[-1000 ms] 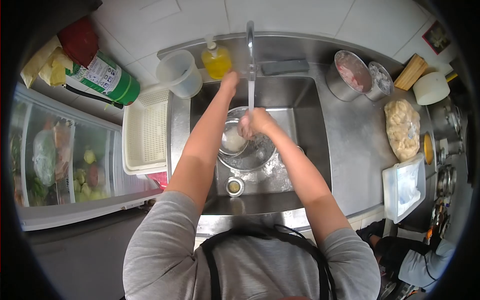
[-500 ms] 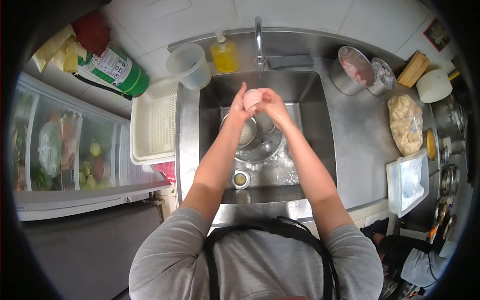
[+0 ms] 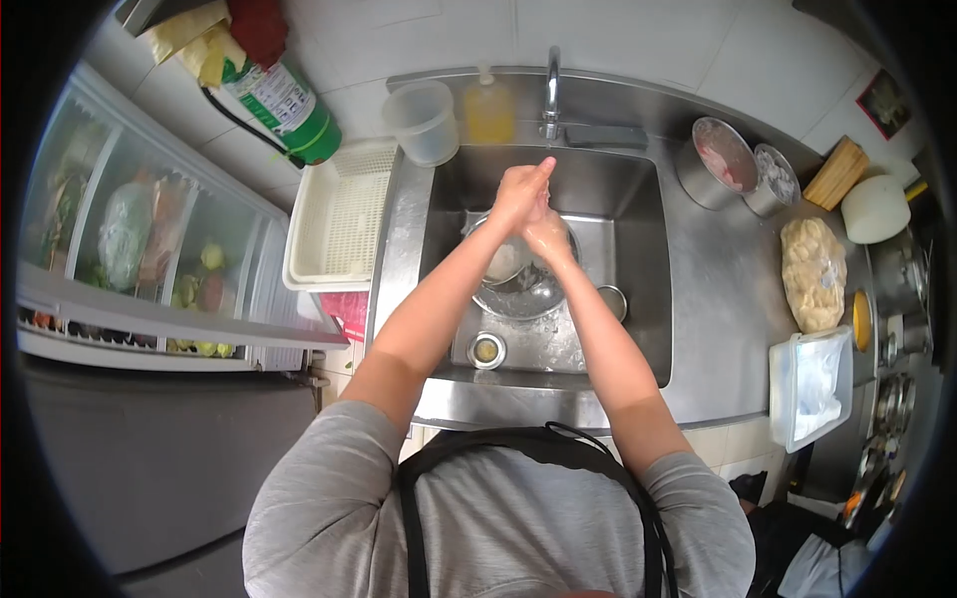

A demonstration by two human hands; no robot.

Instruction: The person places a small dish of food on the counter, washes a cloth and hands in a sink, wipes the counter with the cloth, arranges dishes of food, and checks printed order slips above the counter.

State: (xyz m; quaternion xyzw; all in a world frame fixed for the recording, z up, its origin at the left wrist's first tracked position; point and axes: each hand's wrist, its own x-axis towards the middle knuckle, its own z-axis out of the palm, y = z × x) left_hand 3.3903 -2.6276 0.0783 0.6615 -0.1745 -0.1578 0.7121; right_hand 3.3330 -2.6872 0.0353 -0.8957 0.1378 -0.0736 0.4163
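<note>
Head camera: looking forward and steeply down into the sink (image 3: 622, 189).
From close above the sink's near edge, the wide view is covering the refrigerator (image 3: 150, 429) left of it, the wall (image 3: 638, 40) behind, the counter (image 3: 718, 299) at right and the wearer's torso (image 3: 538, 508) in front.

Right grip (image 3: 545, 235) partly hidden behind left grip (image 3: 522, 195); co-worker (image 3: 822, 570) cut off below.

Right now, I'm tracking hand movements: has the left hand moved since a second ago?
Yes: judged against the fixed tap, the left hand has come away from the soap bottle, nearer the drain.
</note>
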